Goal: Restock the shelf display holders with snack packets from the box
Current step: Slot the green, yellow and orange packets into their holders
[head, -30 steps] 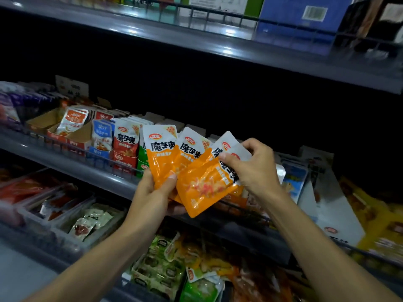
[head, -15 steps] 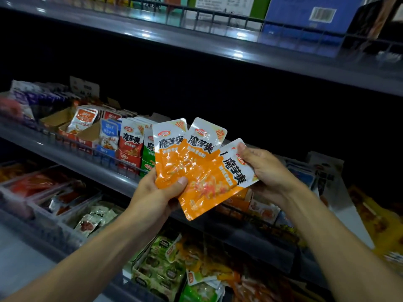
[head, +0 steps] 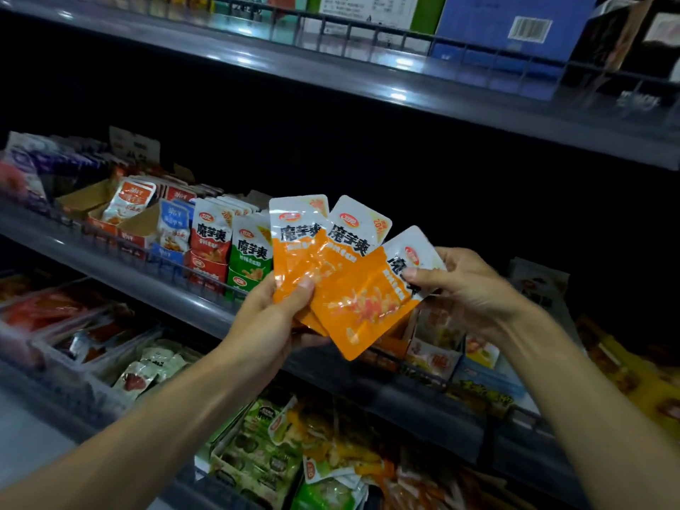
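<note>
A fan of orange and white snack packets (head: 346, 266) is held up in front of the middle shelf (head: 176, 300). My left hand (head: 274, 318) pinches the lower left corners with the thumb on top. My right hand (head: 467, 288) grips the upper right edge of the frontmost packet (head: 368, 307), which tilts to the right. Behind the fan, cardboard display holders on the shelf hold upright red (head: 211, 233) and green (head: 250, 252) packets of the same brand. The box named in the task is not in view.
An upper shelf (head: 368, 79) carries a blue carton (head: 507, 27) behind a wire rail. To the left stand more holders with orange, blue and purple packets (head: 128, 200). Clear trays (head: 73, 325) and loose packets fill the lower shelf. Larger bags (head: 625, 362) lean at the right.
The fan has tightened and both hands have lifted it slightly. My right hand has slid from the packets' middle to the upper right edge of the front one.
</note>
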